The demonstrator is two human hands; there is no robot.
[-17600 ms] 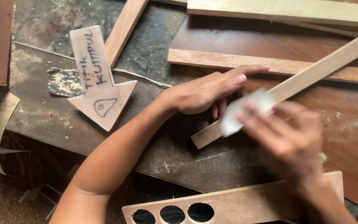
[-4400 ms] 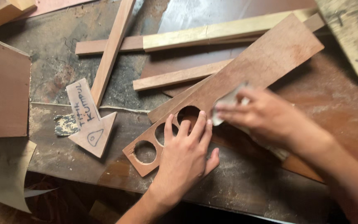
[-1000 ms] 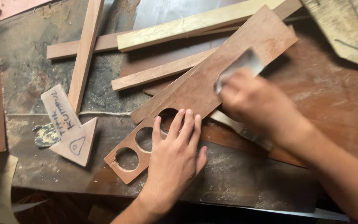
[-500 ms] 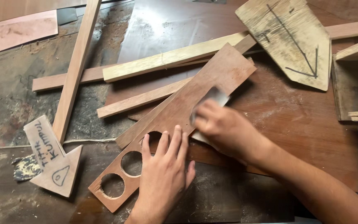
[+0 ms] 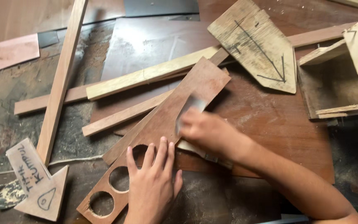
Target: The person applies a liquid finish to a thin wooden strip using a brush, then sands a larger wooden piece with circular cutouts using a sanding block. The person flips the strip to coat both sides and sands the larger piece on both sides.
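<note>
A long reddish-brown wooden board (image 5: 195, 89) with three round holes near its lower end lies slanted across the bench. My left hand (image 5: 152, 186) lies flat on it beside the holes, fingers spread, pressing it down. My right hand (image 5: 208, 132), blurred, grips a folded piece of grey sandpaper (image 5: 189, 108) against the board's upper half.
Several long wood strips (image 5: 146, 74) lie crossed behind the board. A small arrow-shaped sign (image 5: 38, 186) with handwriting sits at lower left. A bigger arrow-shaped plywood piece (image 5: 257, 47) lies at upper right beside an open wooden box (image 5: 340, 70). Sawdust covers the bench.
My right hand slid the sandpaper down the board and back up again. The view shifted, bringing the box and plywood arrow into sight. My left hand stayed pressed on the board.
</note>
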